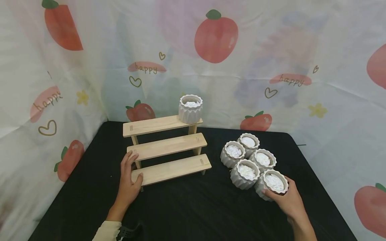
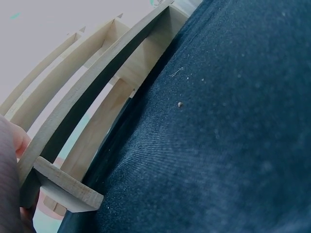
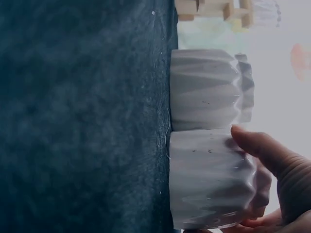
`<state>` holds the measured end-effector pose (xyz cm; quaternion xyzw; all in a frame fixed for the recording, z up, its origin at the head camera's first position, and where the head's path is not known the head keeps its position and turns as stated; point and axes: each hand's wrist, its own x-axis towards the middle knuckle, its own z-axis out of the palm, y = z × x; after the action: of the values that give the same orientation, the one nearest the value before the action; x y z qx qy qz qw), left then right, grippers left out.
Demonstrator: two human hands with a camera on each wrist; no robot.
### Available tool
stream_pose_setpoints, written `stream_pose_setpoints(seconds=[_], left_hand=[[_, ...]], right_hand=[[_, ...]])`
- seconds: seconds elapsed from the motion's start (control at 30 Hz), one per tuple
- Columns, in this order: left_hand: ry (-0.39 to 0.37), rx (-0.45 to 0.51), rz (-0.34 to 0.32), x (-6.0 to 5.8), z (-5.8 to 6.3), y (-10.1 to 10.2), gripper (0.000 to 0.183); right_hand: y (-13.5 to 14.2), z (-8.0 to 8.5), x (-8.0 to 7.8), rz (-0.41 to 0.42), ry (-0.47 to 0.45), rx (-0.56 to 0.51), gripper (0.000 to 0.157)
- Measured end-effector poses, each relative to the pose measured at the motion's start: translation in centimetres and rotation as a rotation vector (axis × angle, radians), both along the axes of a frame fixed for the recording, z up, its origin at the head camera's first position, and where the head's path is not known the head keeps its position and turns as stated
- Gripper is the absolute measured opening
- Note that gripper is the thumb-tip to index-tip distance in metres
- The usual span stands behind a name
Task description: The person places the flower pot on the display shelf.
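A three-step wooden shelf (image 1: pixel 169 147) stands on the black cloth. My left hand (image 1: pixel 128 179) grips its left end, thumb on the bottom step and fingers by the middle one. In the left wrist view the shelf (image 2: pixel 73 107) fills the left side, my hand at its near end. On the right, my right hand (image 1: pixel 291 199) holds the front right white ribbed pot (image 1: pixel 262 192) between thumb and fingers. The right wrist view shows this pot (image 3: pixel 209 177) with its base on the cloth, side against another pot (image 3: pixel 204 90).
Several more white pots (image 1: pixel 233 150) with pale filling cluster just behind the held one. One pot (image 1: pixel 190 112) sits at the right end of the top step. A fruit-printed curtain (image 1: pixel 181 40) bounds the black table (image 1: pixel 193 214) at the back and sides.
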<state>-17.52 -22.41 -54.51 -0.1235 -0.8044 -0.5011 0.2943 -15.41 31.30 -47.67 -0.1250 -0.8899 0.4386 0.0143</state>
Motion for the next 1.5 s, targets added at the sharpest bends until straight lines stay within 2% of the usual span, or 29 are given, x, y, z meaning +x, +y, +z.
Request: stream_pose_setpoints(seconds=[0.2,0.4,0.5,0.77,1.03,1.2,1.5], left_hand=[[0.006,0.008,0.018,0.1,0.2,0.4,0.081],[0.018,0.034,0.0,1.3,2.6,1.5,0.073],[0.029,0.029,-0.007,1.8,3.2,1.8,0.071],[0.023,0.038,-0.007,1.9,3.6,1.9,0.073],[0.017,0.041,-0.009,1.8,3.8,1.9,0.073],[0.026,0.029,-0.006,1.7,3.7,1.8,0.073],[0.041,0.021,-0.004,1.5,3.4,1.7,0.073]], right_hand=[[0.0,-0.3,-0.1,-0.003,0.013,0.004,0.108],[0.1,-0.5,0.0,-0.018,-0.004,0.004,0.11],[0.1,-0.6,0.0,-0.025,-0.006,0.006,0.109],[-0.1,-0.5,0.1,-0.073,0.031,0.019,0.104],[-0.9,-0.3,0.3,-0.228,0.092,-0.007,0.104],[-1.3,0.5,0.5,-0.294,0.144,-0.028,0.102],[-2.1,2.3,0.6,-0.328,0.287,-0.098,0.095]])
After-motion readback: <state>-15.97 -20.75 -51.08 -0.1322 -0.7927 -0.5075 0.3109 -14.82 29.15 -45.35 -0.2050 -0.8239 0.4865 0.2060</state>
